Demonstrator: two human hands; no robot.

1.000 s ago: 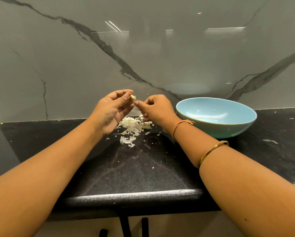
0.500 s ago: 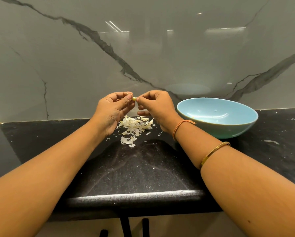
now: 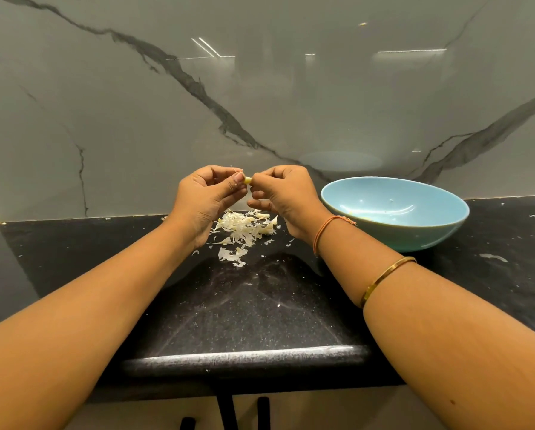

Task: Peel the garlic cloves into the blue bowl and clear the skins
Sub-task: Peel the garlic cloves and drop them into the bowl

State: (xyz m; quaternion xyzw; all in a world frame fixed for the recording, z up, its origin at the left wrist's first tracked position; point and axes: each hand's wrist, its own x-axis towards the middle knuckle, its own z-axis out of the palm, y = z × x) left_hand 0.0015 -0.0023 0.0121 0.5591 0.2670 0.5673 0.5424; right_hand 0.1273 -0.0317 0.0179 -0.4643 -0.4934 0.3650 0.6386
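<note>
left hand (image 3: 208, 197) and right hand (image 3: 283, 193) pinching garlic clove (image 3: 247, 180) — skins (image 3: 244, 229) below, blue bowl (image 3: 415, 237) right

The counter (image 3: 244, 311) is polished black stone, glossy and speckled. The wall slab (image 3: 260, 88) is glossy, marble-veined. The blue bowl (image 3: 430, 232) looks smooth and glazed. The skins (image 3: 244, 228) are papery and matt; the garlic clove (image 3: 247, 180) I pinch is smooth. I wear a shiny metal bangle (image 3: 384, 279) and a cloth thread (image 3: 322, 231).

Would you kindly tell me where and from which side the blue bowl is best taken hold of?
Probably its near rim, from above, thumb inside: the blue bowl flares wide from a narrower base, so a side grip would likely slip. The right hand, nearest it, suits once it frees the garlic clove.
</note>
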